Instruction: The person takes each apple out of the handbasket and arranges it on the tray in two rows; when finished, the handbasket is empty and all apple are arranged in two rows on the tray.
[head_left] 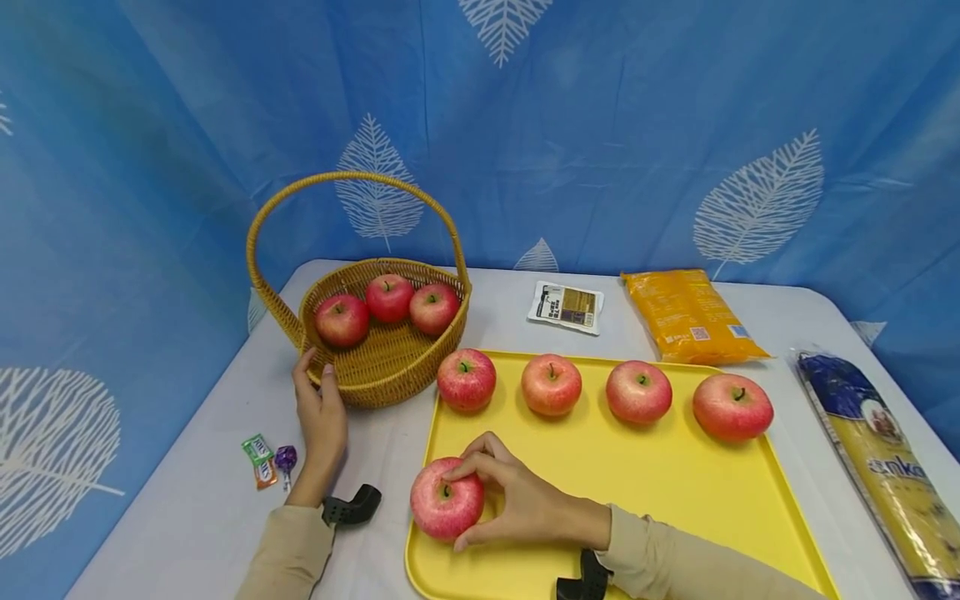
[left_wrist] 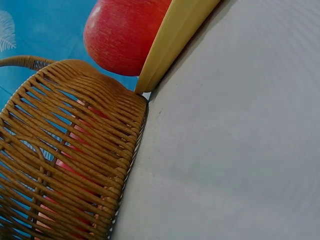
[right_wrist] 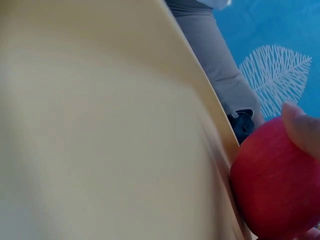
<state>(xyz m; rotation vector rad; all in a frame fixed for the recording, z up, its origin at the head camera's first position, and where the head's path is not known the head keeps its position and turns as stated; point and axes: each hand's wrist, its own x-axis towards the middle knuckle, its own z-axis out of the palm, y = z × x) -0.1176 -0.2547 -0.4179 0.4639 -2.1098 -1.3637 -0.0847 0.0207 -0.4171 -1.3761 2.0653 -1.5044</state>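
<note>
Cloth, blue with white leaf prints, fills the whole top of the head view, and below it the pale table (head_left: 225,500) spreads across the lower frame. On it, lower centre to lower right, lies the yellow tray (head_left: 637,500), with 4 apples in a row along its far edge and a 5th apple (head_left: 442,508) at its near left corner. Left of centre stands the wicker basket (head_left: 382,358) with its tall hoop handle, holding 3 apples. At the right edge a long pasta packet (head_left: 877,458) runs down the frame, with an orange packet (head_left: 686,317) and a small white sachet (head_left: 566,307) above the tray. The right hand (head_left: 525,500) is curled over the 5th apple from its right side, fingertips on top by the stem and thumb underneath (the right wrist view shows only 1 fingertip (right_wrist: 302,127) on the red skin), so it is grasping the fruit. The basket lies up and to the left of that apple, just beyond the tray's corner. The left hand (head_left: 322,412) rests with straight fingers against the basket's near wall, holding nothing. Smallest, at lower left, 2 wrapped sweets (head_left: 266,460) lie beside the left wrist.
</note>
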